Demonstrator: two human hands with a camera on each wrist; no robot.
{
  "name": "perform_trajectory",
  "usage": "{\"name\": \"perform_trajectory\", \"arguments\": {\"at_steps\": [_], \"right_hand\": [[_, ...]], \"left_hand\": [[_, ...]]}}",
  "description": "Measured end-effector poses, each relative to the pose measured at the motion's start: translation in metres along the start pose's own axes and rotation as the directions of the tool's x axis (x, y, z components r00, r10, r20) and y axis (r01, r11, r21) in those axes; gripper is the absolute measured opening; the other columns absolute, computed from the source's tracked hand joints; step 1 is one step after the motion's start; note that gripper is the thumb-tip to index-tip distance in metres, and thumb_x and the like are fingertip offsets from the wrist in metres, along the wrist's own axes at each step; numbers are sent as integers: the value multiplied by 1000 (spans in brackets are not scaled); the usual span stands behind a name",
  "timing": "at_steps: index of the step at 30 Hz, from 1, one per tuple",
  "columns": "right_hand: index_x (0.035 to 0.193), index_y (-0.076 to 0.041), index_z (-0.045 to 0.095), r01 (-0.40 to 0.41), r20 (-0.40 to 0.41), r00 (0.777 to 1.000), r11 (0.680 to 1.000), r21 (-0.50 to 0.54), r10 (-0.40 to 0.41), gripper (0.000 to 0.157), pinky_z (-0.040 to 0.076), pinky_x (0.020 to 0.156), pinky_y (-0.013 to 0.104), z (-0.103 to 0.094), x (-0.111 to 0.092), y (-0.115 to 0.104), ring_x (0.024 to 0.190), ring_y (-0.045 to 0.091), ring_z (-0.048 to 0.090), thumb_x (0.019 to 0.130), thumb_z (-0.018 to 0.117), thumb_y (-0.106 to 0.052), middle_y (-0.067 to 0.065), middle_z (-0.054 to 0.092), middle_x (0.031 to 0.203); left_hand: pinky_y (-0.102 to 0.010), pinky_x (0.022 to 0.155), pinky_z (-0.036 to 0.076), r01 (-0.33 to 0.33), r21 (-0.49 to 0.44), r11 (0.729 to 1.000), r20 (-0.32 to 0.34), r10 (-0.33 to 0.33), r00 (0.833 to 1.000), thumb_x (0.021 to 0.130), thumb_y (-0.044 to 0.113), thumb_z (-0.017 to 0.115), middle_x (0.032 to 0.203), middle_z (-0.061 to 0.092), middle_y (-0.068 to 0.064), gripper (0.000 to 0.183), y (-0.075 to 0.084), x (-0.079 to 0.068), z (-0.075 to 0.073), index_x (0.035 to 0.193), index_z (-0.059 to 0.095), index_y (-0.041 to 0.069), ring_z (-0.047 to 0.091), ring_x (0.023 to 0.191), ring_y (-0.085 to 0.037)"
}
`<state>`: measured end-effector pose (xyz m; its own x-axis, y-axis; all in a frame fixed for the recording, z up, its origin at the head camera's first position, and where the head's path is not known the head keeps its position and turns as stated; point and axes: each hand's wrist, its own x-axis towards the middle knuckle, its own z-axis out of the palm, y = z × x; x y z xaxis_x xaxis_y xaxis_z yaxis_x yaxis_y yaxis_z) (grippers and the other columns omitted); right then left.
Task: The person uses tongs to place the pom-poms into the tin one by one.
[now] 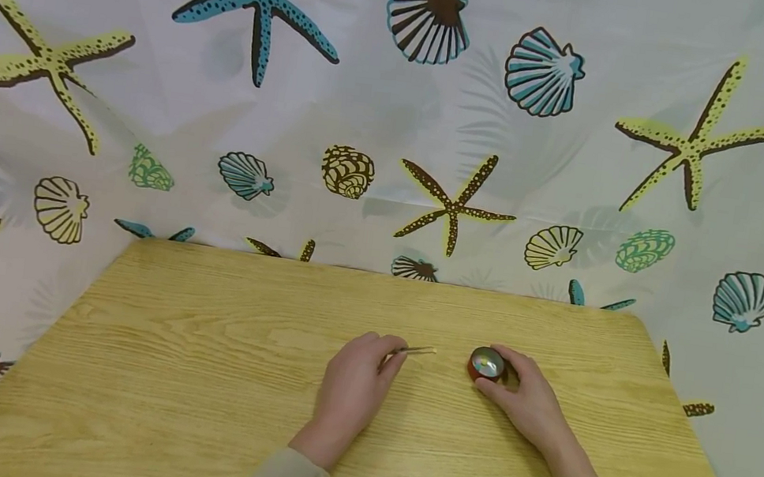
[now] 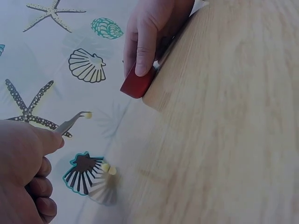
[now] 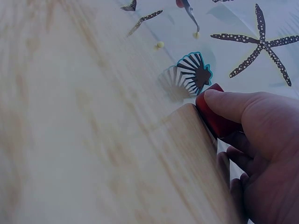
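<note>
In the head view my left hand (image 1: 357,379) pinches thin metal tweezers (image 1: 417,350), their tips pointing right. A small yellow bead (image 2: 88,115) sits at the bent tips in the left wrist view. Between thumb and fingers, my right hand (image 1: 534,400) holds a small round red container (image 1: 486,364) by its side, on the table. Its top shows a silvery middle with coloured specks; I cannot tell whether these are inside it or under a clear cover. A gap separates the tweezer tips from the container. Another yellow bead (image 3: 160,45) lies on the tabletop.
The pale wooden table (image 1: 197,343) has a glossy surface that reflects light. A white cloth (image 1: 342,98) printed with starfish and shells hangs behind it and at both sides.
</note>
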<state>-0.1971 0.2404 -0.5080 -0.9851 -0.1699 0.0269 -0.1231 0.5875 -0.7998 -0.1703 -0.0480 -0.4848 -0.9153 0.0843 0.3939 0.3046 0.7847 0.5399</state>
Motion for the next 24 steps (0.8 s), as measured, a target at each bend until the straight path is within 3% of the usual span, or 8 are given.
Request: {"name": "perform_trajectory", "arguments": {"at_steps": [15, 24], "right_hand": [[163, -8, 52, -2, -8, 1000, 1000, -13, 1, 71, 33, 123, 66, 0, 0, 1, 153, 45, 43, 104, 82, -35, 23, 51, 162], [161, -6, 54, 10, -15, 1000, 1000, -27, -11, 71, 34, 123, 65, 0, 2, 1, 150, 44, 48, 103, 82, -36, 23, 55, 158]], "left_hand": [[-27, 56, 38, -81, -36, 996, -24, 80, 996, 107, 26, 77, 76, 53, 11, 12, 25, 14, 3, 115, 84, 19, 44, 64, -11], [-29, 58, 40, -76, -53, 996, 16, 77, 997, 108, 27, 76, 78, 55, 10, 13, 39, 21, 10, 115, 84, 20, 46, 67, -12]]}}
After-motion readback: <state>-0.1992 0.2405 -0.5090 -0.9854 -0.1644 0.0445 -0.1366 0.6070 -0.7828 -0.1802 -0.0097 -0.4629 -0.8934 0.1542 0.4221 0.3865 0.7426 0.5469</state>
